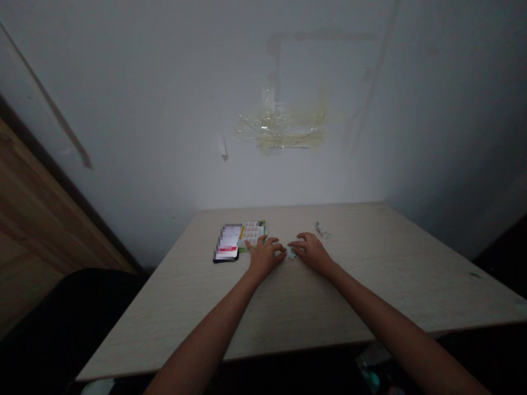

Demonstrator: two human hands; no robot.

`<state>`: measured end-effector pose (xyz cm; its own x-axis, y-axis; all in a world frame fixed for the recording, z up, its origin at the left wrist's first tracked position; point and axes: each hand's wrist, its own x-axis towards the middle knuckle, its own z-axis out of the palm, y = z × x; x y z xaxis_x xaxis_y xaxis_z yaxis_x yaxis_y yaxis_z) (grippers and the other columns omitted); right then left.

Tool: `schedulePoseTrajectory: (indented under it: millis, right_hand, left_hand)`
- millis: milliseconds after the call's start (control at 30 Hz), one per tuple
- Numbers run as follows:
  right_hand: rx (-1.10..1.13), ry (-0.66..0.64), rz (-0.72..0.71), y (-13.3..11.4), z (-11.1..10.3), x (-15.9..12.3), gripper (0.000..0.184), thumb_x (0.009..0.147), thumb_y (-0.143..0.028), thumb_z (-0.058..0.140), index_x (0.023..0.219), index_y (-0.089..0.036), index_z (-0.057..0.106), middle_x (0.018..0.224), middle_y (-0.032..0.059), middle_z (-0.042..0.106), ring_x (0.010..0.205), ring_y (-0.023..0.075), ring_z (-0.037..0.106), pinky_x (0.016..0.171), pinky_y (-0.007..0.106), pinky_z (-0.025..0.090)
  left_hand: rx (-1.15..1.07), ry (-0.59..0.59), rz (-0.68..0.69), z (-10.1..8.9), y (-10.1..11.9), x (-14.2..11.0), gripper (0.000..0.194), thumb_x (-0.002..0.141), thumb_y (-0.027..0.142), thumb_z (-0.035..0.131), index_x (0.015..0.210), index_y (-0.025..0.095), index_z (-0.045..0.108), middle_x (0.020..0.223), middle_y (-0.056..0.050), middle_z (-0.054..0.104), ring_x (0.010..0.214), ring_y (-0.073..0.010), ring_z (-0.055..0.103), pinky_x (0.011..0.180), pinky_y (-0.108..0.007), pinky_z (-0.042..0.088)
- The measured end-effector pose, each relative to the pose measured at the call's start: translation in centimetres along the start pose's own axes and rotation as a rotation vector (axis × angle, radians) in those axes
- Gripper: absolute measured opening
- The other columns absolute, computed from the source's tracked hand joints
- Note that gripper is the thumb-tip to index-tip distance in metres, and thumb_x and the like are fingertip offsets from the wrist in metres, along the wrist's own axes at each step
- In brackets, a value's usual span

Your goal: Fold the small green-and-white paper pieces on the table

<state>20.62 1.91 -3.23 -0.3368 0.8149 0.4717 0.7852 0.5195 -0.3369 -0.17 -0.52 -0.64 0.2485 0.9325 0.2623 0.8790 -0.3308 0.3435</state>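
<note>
Both my hands rest near the middle of a pale wooden table [370, 285]. My left hand [265, 255] and my right hand [310, 251] meet at a small pale object [291, 253] lying between their fingertips; the fingers are curled and pinched toward it. What the object is stays too small and dim to tell. Just left of my left hand lies a green sheet with orange squares [253, 233], and beside that a phone with a lit screen [227, 244].
A small crumpled wrapper [322, 230] lies on the table beyond my right hand. The table stands against a white wall with old tape residue [284, 129]. A wooden panel [28, 219] is at the left, a dark shape [61, 318] below it.
</note>
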Motion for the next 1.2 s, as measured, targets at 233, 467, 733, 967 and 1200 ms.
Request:
schedulePoseTrajectory:
  millis: [233,467,733,967,1200]
  right_hand:
    - [0.008,0.014,-0.023,0.4,0.3,-0.3,0.030,0.087,-0.034,0.066,0.116,-0.027,0.072,0.117,0.0116,0.060,0.114,0.0265,0.053,0.098,0.043,0.044]
    - [0.090,0.041,-0.095,1.1,0.6,-0.2,0.022,0.083,-0.032,0.070,0.102,-0.023,0.076,0.110,0.0111,0.065,0.110,0.0268,0.055,0.099,0.044,0.044]
    - [0.198,0.098,-0.021,1.3,1.1,-0.1,0.017,0.076,-0.029,0.073,0.091,-0.021,0.074,0.106,0.0097,0.067,0.109,0.0270,0.056,0.099,0.046,0.042]
    - [0.293,0.099,0.001,1.1,0.5,-0.2,0.020,0.074,-0.024,0.074,0.093,-0.020,0.070,0.104,0.0079,0.068,0.108,0.0255,0.056,0.099,0.044,0.040]
    - [0.378,0.084,-0.002,1.2,-0.2,-0.2,0.021,0.080,-0.033,0.071,0.098,-0.021,0.070,0.102,0.0067,0.071,0.104,0.0239,0.060,0.097,0.040,0.042]
  left_hand:
    - [0.035,0.019,0.001,0.0,0.2,-0.1,0.016,0.088,0.045,0.063,0.097,0.039,0.074,0.132,0.002,0.062,0.137,-0.0335,0.035,0.104,-0.082,-0.002]
    - [0.023,0.040,0.032,0.0,0.1,-0.1,0.016,0.088,0.045,0.063,0.096,0.038,0.074,0.129,0.002,0.064,0.135,-0.0323,0.037,0.104,-0.082,-0.002]
    - [0.003,0.058,-0.016,-0.5,0.6,-0.2,0.019,0.087,0.047,0.063,0.098,0.036,0.074,0.127,0.000,0.065,0.132,-0.0324,0.040,0.107,-0.079,-0.003]
    - [-0.055,0.078,-0.044,-0.2,0.6,-0.2,0.015,0.084,0.044,0.067,0.090,0.033,0.075,0.128,-0.001,0.065,0.131,-0.0323,0.042,0.107,-0.079,-0.003]
    - [-0.161,0.095,-0.056,0.1,0.3,0.1,0.011,0.084,0.040,0.069,0.081,0.030,0.074,0.129,0.001,0.064,0.132,-0.0319,0.042,0.105,-0.081,-0.001]
